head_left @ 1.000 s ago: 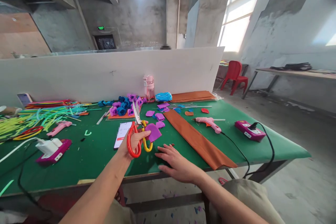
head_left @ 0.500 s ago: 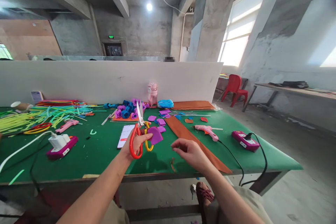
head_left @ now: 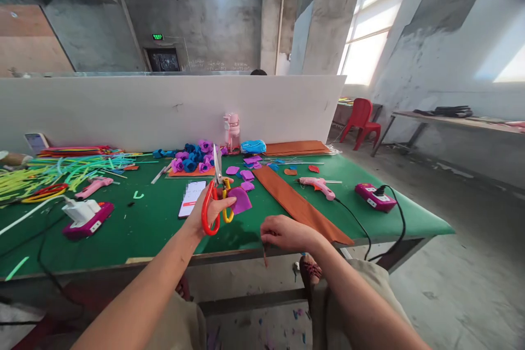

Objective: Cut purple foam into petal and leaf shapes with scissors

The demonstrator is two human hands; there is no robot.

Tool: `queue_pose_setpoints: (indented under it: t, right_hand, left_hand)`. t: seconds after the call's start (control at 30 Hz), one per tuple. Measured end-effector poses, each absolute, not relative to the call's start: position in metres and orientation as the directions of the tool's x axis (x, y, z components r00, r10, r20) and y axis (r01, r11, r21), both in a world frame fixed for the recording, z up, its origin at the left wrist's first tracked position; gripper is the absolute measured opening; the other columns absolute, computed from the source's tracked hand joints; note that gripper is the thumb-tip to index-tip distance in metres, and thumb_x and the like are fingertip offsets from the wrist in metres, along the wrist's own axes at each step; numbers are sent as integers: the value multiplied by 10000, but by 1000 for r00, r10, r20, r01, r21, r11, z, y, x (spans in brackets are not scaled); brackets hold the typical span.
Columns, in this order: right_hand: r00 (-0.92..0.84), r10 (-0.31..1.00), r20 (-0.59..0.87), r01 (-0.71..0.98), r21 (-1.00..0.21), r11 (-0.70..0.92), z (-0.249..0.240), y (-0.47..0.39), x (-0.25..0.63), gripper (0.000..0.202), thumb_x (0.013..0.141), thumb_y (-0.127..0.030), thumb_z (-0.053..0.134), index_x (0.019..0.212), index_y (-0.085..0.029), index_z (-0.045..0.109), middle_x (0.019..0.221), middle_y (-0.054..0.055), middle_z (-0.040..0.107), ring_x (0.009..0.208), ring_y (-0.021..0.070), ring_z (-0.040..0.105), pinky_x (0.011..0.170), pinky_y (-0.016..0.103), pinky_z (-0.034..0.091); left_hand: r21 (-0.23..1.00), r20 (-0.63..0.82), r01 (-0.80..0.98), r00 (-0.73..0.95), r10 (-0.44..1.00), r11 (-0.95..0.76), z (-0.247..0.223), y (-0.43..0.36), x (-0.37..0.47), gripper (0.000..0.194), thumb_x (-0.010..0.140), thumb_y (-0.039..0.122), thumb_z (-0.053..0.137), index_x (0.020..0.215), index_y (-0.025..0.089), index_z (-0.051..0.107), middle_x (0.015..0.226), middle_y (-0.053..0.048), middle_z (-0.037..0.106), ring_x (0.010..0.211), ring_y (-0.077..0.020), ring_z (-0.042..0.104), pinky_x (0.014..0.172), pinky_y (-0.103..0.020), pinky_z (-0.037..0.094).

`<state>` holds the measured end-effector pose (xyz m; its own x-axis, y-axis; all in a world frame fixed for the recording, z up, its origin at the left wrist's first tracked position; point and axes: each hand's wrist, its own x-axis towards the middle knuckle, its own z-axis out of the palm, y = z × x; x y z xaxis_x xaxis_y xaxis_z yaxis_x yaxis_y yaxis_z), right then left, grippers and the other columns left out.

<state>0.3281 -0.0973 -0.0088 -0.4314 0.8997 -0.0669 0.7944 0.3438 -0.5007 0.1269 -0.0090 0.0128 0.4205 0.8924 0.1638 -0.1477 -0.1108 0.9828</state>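
My left hand [head_left: 210, 209] is closed around a pair of scissors [head_left: 217, 172] with one red and one yellow handle, blades pointing up. Between its thumb and fingers it also pinches a purple petal-shaped piece [head_left: 240, 200]. At the table's front edge my right hand [head_left: 287, 232] has its fingers bent together. A thin brown scrap [head_left: 265, 257] hangs below those fingertips; the exact grip on it is partly hidden. Several loose purple pieces [head_left: 246, 175] lie just beyond the scissors. A long brown strip [head_left: 299, 202] slants across the green table [head_left: 156, 229] behind my right hand.
A pink glue gun [head_left: 318, 186] and a purple power block [head_left: 375, 198] with cables are on the right. Purple and blue rolled flowers [head_left: 192, 157], a phone [head_left: 191, 199] and a pink bottle [head_left: 232, 132] stand or lie farther back. Coloured strips [head_left: 82, 167] cover the left.
My right hand has come down and slightly left to the table edge, and the brown scrap that lay on the table now hangs at its fingers. The view has tilted downward.
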Motion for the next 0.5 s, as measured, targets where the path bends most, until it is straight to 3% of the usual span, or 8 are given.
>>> queue_pose_setpoints:
  t: [0.07,0.13,0.23,0.33,0.43,0.5]
  right_hand:
    - [-528,828,-189,695,-656,294,-4,-102,330,170,811,-261,562,756,-157,684,708,15,656,659,128,571,601,219,406]
    - [-537,820,-196,563,-808,176,1,-105,330,262,815,-379,557,746,-157,677,664,3,642,613,121,566,565,217,417]
    - [-272,961,-51,275,-961,27,4,-109,324,405,799,-541,522,739,-164,655,669,13,639,604,123,569,590,240,448]
    - [-20,1000,3,-40,-999,2,-5,-119,311,456,757,-607,546,798,-170,665,719,26,658,663,130,589,648,248,458]
    - [-28,1000,14,-244,-970,6,-21,-132,296,409,729,-563,623,873,-184,673,780,19,669,718,130,600,672,235,449]
    - [-39,999,16,-289,-957,4,-30,-136,291,362,678,-494,708,860,-183,674,773,3,663,685,120,590,646,225,440]
  left_hand:
    - [986,150,-130,431,890,-103,16,-14,127,510,577,228,767,1046,179,574,713,37,636,642,-121,596,638,-236,471]
    - [989,131,-126,430,893,-84,21,-22,128,493,555,210,758,1013,171,578,676,44,618,604,-115,580,605,-231,463]
    - [993,105,-98,434,895,-69,25,-39,130,469,550,193,741,991,163,584,654,45,606,580,-112,568,586,-229,453]
    - [995,101,-60,436,894,-83,20,-60,131,462,555,190,735,990,161,585,706,27,625,625,-125,587,611,-235,457]
    - [996,90,-44,421,903,-79,8,-80,136,454,552,186,723,979,159,571,743,21,622,641,-123,586,613,-230,452]
    - [998,68,-40,435,898,-56,-1,-89,141,446,557,185,706,978,153,564,712,27,606,611,-122,576,593,-233,449]
